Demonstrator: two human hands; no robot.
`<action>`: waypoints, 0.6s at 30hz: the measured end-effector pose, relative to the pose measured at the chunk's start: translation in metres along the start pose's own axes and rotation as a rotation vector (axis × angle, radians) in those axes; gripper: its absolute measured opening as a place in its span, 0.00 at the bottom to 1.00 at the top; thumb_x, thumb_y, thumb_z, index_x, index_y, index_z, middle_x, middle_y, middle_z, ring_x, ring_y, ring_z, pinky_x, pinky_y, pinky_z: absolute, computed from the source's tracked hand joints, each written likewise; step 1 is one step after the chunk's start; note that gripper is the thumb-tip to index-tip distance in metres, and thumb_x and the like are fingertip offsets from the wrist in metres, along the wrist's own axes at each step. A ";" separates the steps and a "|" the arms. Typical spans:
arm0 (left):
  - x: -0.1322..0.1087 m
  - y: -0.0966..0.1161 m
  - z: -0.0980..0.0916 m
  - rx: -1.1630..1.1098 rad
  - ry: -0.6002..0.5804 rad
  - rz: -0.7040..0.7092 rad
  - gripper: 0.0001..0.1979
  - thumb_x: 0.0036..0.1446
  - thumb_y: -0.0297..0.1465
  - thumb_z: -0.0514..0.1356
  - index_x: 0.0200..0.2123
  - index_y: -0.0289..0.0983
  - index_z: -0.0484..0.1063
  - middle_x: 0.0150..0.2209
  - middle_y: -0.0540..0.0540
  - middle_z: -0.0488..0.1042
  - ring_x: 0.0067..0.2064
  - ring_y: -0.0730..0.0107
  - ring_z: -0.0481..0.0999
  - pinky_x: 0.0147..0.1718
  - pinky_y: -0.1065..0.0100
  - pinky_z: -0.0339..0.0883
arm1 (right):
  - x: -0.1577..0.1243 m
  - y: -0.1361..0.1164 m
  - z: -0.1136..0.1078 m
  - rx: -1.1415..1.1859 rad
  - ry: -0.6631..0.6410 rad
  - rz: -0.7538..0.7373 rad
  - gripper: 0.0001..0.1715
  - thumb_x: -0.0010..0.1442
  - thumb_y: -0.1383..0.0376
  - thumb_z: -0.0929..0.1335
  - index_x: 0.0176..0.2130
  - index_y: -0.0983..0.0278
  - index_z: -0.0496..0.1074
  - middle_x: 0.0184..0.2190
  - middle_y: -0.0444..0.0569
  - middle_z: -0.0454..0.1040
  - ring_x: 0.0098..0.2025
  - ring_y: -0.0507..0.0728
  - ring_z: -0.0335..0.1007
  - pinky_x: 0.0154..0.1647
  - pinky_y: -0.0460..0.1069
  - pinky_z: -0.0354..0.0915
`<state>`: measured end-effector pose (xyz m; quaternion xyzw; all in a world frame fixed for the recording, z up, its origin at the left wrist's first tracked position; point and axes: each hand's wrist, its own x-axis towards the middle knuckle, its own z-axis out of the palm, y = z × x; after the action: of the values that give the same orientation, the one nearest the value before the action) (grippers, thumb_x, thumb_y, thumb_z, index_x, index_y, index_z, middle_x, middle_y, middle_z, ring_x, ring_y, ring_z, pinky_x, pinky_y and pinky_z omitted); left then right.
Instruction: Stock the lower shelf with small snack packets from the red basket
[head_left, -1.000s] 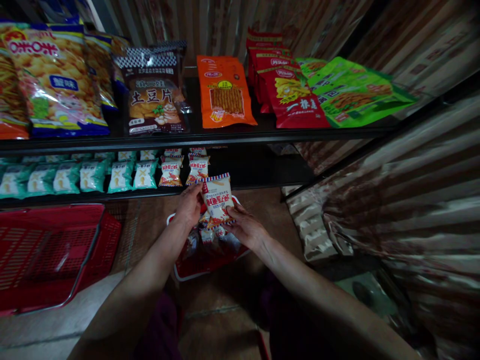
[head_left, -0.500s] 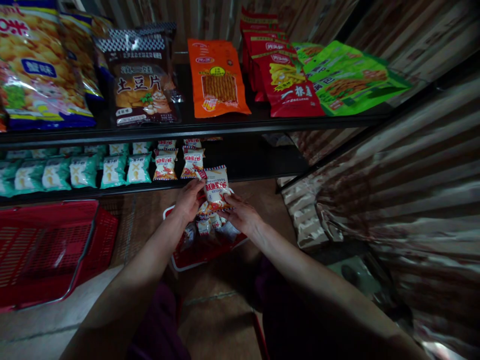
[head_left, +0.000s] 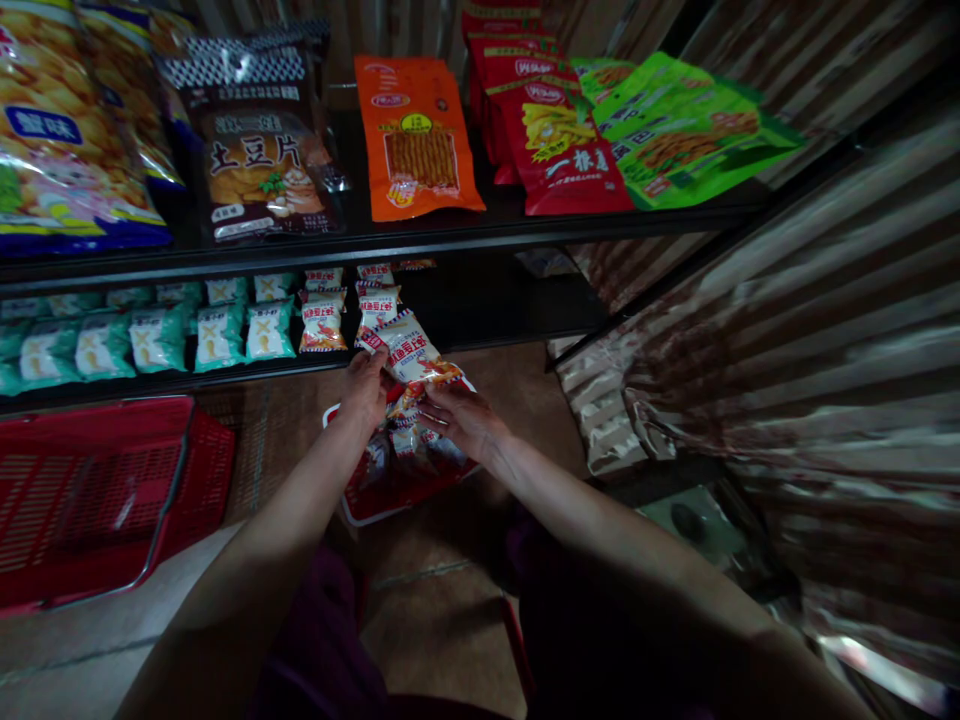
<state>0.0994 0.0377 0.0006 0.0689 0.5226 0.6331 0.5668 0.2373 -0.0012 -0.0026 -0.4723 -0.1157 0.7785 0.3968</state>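
My left hand (head_left: 366,388) is closed on the left edge of a small white snack packet (head_left: 411,345) with red lettering, thumb on top. The packet tilts, its lower end pointing right, in front of the lower shelf. At that lower end is my right hand (head_left: 466,418), its fingers stretched out and apart; whether they touch the packet is unclear. Beneath both hands a red basket (head_left: 379,510) with a white rim holds several more snack packets (head_left: 409,445). Matching white packets (head_left: 322,325) stand in two short rows on the shelf, just beyond my left hand.
Teal packets (head_left: 159,338) line the lower shelf (head_left: 487,310) on the left. Larger snack bags, among them an orange bag (head_left: 417,140), stand on the upper shelf (head_left: 420,232). Another red basket (head_left: 90,500) sits at left. A draped curtain (head_left: 810,330) hangs at right.
The packet has turned from nearly upright to a tilt and shifted slightly left and up. My right thumb has come off its face. The view has shifted a little.
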 end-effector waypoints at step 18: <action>0.012 -0.002 -0.004 -0.112 -0.067 -0.107 0.01 0.55 0.25 0.59 0.31 0.34 0.71 0.28 0.46 0.77 0.30 0.70 0.77 0.38 0.65 0.71 | -0.005 -0.002 0.011 0.094 -0.138 -0.123 0.12 0.39 0.72 0.77 0.25 0.65 0.73 0.25 0.40 0.76 0.31 0.49 0.71 0.41 0.48 0.71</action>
<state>0.0940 0.0442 -0.0087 0.0301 0.4698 0.6274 0.6202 0.2303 -0.0013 0.0082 -0.3904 -0.1350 0.7879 0.4567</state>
